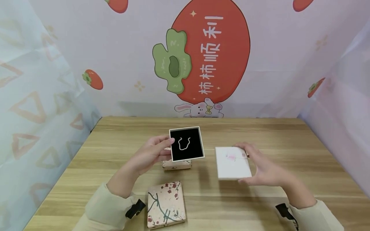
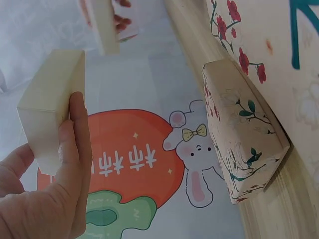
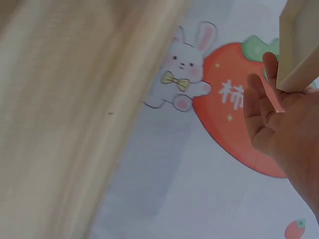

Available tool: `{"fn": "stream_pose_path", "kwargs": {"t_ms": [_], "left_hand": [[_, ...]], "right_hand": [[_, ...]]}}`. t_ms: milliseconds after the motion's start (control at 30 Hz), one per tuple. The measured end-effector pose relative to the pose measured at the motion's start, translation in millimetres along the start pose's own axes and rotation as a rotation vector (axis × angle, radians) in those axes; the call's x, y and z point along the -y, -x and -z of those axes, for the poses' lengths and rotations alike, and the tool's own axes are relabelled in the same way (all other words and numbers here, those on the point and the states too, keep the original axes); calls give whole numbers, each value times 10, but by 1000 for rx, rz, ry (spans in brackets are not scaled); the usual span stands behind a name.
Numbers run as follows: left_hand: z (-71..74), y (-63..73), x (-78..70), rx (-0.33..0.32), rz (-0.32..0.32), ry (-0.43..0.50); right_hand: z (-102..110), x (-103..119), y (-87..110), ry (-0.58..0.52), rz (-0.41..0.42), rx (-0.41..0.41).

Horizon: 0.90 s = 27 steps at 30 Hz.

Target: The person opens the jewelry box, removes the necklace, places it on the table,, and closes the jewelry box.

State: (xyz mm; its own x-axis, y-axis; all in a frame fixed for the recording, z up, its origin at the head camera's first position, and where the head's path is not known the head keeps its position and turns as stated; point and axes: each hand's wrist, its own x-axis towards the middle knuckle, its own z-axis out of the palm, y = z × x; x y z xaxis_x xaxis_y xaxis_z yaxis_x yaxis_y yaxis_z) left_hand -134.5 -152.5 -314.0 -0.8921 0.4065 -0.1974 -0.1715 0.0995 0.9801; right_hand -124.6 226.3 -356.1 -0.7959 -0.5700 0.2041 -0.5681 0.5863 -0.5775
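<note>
My left hand (image 1: 153,150) grips the left side of a small white box base (image 1: 201,141), thumb on its rim. Inside it a thin pale bracelet or chain (image 1: 183,148) lies in a loose U on black lining. To the right, my right hand (image 1: 260,165) holds a white lid (image 1: 231,163) with a faint pink print, fingers at its far edge and thumb at its near edge. Lid and base are apart, both raised above the table. In the left wrist view the base (image 2: 52,92) shows from outside; in the right wrist view the lid's hollow underside (image 3: 301,59) shows.
Below the left forearm a floral patterned box (image 1: 166,205) lies on the wooden table (image 1: 245,208). A second floral box (image 1: 177,165) sits farther back, partly hidden behind the white base. A printed cloth backdrop (image 1: 268,89) stands along the table's far edge, with more cloth at both sides.
</note>
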Motion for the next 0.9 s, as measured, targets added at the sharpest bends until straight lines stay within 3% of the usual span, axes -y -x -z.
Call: {"fn": "stream_pose_path", "kwargs": {"t_ms": [433, 900], "left_hand": [[-13, -17, -16, 71, -24, 8], [-83, -31, 43, 114, -12, 11]], "right_hand": [[-257, -32, 123, 95, -66, 196], [-365, -29, 134, 202, -67, 267]]}}
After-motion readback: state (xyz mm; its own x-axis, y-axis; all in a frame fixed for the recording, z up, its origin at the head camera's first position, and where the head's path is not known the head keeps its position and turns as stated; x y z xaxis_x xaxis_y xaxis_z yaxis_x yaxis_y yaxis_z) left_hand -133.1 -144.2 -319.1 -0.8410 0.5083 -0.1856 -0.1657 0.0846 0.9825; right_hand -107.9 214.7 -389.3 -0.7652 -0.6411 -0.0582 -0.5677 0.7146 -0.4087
